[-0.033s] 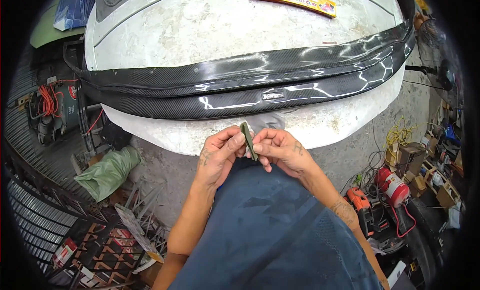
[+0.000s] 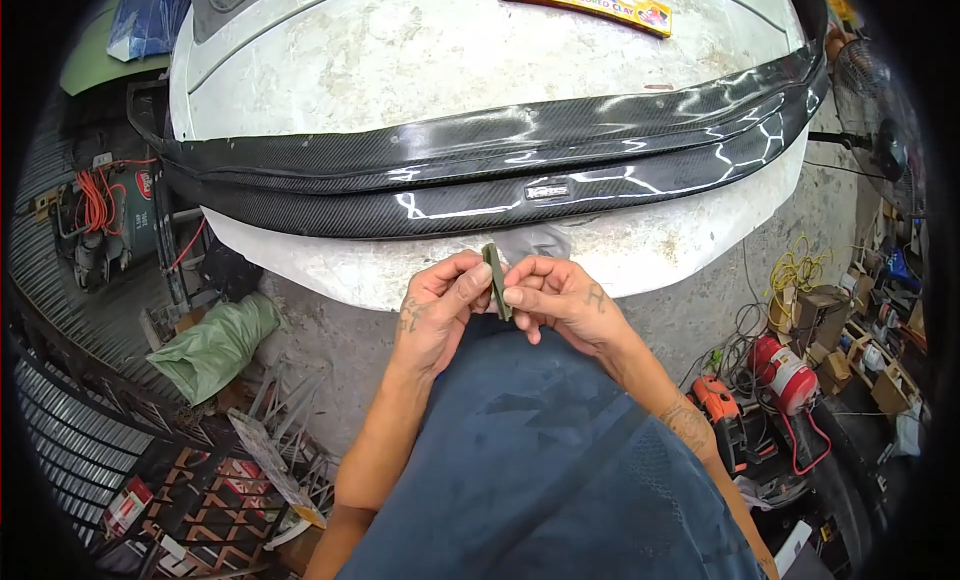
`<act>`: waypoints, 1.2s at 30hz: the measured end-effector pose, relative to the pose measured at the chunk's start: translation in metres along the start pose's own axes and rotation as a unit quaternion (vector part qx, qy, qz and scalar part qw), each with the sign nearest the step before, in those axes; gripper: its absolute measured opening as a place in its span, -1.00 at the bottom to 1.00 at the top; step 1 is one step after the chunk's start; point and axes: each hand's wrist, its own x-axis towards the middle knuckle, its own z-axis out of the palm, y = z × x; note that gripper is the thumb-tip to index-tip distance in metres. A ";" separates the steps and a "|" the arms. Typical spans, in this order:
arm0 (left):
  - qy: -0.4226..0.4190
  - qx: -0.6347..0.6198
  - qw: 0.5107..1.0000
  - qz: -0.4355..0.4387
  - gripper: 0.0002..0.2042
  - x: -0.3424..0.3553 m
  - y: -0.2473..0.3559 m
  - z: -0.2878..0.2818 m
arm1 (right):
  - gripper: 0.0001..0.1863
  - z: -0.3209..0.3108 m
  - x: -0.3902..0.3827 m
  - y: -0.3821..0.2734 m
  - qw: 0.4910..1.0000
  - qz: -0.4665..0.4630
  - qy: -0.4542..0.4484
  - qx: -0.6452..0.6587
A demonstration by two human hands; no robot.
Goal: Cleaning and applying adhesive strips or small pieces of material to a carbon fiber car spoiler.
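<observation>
My left hand (image 2: 445, 310) and my right hand (image 2: 555, 305) meet in front of my body, both pinching a flat dark olive-green stick (image 2: 498, 285) of clay-like material held nearly upright. Just beyond them a long glossy black carbon-fibre part (image 2: 620, 165) with a small badge lies across a scuffed white panel (image 2: 300, 70). A grey cloth (image 2: 530, 242) pokes out from under the part's near edge, behind my fingers. At the top of the panel sits a yellow box of modelling clay (image 2: 570, 2).
An air compressor (image 2: 130, 230) with orange hose and a green sack (image 2: 215, 350) are at left, above metal grating (image 2: 45, 410). At right are a fan (image 2: 870, 140), a red tank (image 2: 785, 375), an orange tool (image 2: 715, 405), tangled cords and boxes (image 2: 830, 315).
</observation>
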 end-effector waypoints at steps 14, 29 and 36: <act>0.018 0.196 0.976 0.096 -0.85 -0.016 0.006 -0.011 | -0.81 0.022 -0.008 0.001 0.986 -0.091 0.086 -0.107; -0.023 0.135 0.990 0.025 -0.83 -0.036 0.009 -0.020 | -0.77 0.033 -0.020 0.025 0.986 -0.115 0.104 -0.060; -0.075 0.194 0.978 0.013 -0.85 -0.039 0.013 -0.029 | -0.69 0.058 -0.038 0.062 0.960 -0.216 0.171 -0.041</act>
